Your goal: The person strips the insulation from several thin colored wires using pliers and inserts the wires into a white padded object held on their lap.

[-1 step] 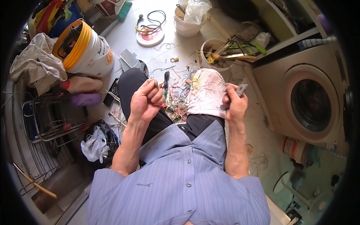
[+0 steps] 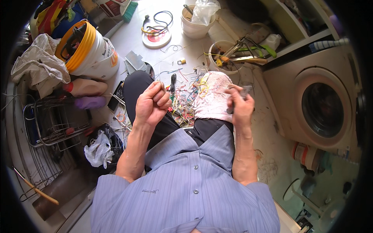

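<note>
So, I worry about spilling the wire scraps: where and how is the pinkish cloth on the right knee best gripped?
Probably grip the pinkish cloth by its near edge, from the body side: that edge lies exposed over the trouser leg, while wire scraps lie farther out, and the right hand partly hides the right side.

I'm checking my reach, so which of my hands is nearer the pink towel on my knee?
Right. Your right hand is at the right edge of the pink towel; your left hand is farther off, to its left.

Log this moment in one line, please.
left hand: curled shut; right hand: holds grey tool, blurred; cloth: over right leg; wires: scattered on floor
</note>
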